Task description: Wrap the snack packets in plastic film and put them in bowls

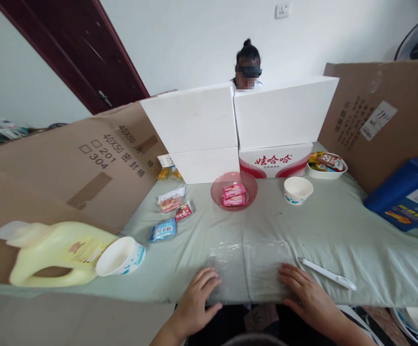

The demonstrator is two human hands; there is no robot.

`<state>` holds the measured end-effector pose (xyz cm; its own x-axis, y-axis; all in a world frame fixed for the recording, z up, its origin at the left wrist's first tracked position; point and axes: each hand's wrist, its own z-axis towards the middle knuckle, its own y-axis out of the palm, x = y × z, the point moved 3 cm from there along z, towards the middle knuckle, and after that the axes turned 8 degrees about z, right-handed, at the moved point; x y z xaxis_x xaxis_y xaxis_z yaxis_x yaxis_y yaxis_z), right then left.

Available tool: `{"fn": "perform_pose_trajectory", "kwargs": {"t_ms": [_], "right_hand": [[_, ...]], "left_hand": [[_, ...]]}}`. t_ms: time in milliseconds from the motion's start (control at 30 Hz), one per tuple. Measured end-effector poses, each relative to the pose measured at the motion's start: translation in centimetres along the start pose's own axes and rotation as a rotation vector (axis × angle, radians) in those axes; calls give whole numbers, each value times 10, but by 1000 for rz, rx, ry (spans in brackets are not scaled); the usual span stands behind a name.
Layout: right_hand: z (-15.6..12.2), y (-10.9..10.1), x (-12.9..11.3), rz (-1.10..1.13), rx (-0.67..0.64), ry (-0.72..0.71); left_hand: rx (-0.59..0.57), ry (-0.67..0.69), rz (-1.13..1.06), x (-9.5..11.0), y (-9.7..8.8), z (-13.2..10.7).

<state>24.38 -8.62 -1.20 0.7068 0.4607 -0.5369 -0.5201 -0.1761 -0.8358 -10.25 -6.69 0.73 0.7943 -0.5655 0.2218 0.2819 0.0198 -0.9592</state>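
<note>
My left hand [199, 299] rests at the table's front edge, its fingers stretched along the left side of a clear plastic sheet [248, 269]. On the sheet's right side lies my right hand [307, 294], fingers extended and holding nothing. Just beyond that hand is a slim white pen-like tool [327, 274]; its exact kind is unclear. Farther in, a translucent pink bowl [216, 199] holds several pink snack packets [234, 194]. Left of it sit a blue packet [163, 230], a red packet [183, 211] and a clear packet of reddish food [172, 200].
White boxes [202, 120] form a barrier at the back, with a person [248, 65] behind. Cardboard walls flank the table. Paper bowls [298, 190], a snack-filled white dish [327, 174], a yellow jug [61, 250] and a blue jug [407, 192] stand around.
</note>
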Motion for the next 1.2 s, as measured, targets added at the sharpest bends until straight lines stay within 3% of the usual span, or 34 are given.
{"fn": "perform_pose_trajectory", "kwargs": {"t_ms": [100, 400, 667, 800, 933, 1200], "right_hand": [[-8, -1, 1, 36, 34, 12], [-1, -9, -3, 132, 121, 42], [37, -14, 17, 123, 228, 277], [51, -7, 28, -51, 213, 419], [58, -4, 30, -189, 150, 489], [63, -4, 31, -277, 131, 579]], "left_hand": [[0, -11, -52, 10, 3, -4], [90, -26, -154, 8, -4, 14], [-5, -195, -127, -5, 0, 41], [-116, -390, 27, -13, 6, 74], [-214, -438, 189, -11, 15, 99], [-262, -506, 321, -2, 25, 101]]}}
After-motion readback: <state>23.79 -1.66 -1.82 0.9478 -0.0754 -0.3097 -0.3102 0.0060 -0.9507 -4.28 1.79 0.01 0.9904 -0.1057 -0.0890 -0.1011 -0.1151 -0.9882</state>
